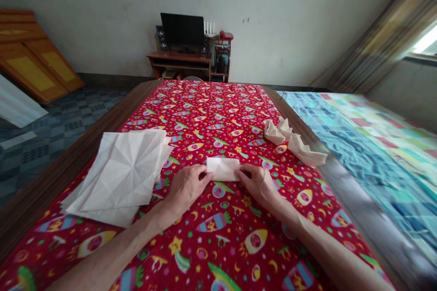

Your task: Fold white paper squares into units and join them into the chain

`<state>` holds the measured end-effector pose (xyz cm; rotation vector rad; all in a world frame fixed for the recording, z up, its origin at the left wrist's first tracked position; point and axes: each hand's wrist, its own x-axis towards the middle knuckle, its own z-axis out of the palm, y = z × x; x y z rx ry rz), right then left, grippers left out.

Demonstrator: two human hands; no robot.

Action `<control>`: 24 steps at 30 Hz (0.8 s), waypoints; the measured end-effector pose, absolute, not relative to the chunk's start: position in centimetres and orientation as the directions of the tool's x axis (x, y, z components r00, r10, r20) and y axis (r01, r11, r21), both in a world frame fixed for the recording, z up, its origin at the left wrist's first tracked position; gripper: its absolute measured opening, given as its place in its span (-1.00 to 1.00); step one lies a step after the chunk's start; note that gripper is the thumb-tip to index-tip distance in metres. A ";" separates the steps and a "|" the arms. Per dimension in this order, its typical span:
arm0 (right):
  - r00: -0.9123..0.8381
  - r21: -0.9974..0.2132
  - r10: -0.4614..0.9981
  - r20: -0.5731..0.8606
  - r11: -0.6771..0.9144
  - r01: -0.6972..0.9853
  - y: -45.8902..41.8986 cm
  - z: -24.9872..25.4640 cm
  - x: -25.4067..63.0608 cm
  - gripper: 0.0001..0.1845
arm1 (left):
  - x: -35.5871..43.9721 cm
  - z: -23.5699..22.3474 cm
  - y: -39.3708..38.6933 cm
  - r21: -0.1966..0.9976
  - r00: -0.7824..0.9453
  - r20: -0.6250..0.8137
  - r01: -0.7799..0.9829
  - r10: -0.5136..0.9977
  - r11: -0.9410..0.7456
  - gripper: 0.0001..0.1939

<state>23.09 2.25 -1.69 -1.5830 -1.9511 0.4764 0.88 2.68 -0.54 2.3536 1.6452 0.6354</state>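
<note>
A small folded rectangle of white paper (223, 168) lies at the middle of the red patterned cloth. My left hand (189, 184) pinches its left end between thumb and fingers. On the other side, my right hand (257, 182) grips the right end in the same way. To the left of my hands is a loose stack of creased white paper sheets (119, 173), the top one marked with fold lines that fan out from its centre. Off to the right stand several folded paper shapes (305, 151) with pointed tips.
The red cloth (211, 236) covers a dark wooden table (133, 104). Beyond its far edge stands a small desk (184, 57) with a monitor (182, 29), speakers and a red telephone (226, 35). A bed (368, 141) adjoins on the right; a wooden cabinet (37, 59) is far left.
</note>
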 end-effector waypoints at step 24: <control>-0.182 -0.148 0.973 0.140 0.202 0.968 2.5 0.2 21.5 -0.68 | 1.4 -1.2 2.7 0.149 0.513 0.407 0.779 0.756 -0.609 -0.57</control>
